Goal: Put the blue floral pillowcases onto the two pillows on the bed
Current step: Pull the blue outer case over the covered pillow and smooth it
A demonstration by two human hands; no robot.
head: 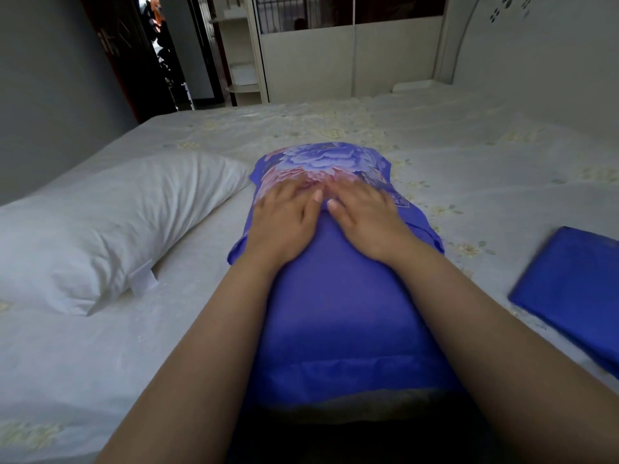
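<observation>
One pillow wears a blue floral pillowcase [338, 296] and lies lengthwise in front of me on the bed. My left hand [284, 216] and my right hand [365, 212] rest flat on its top, side by side, fingers spread over the flower print, holding nothing. A bare white pillow [110, 222] lies to the left, beside the covered one. A second blue pillowcase [569, 283] lies folded flat at the right.
The bed [435, 139] has a pale sheet with small yellow flowers. A white headboard [536, 38] stands at the far right, a white wardrobe [335, 58] behind the bed, and an open dark doorway [160, 51] at the back left.
</observation>
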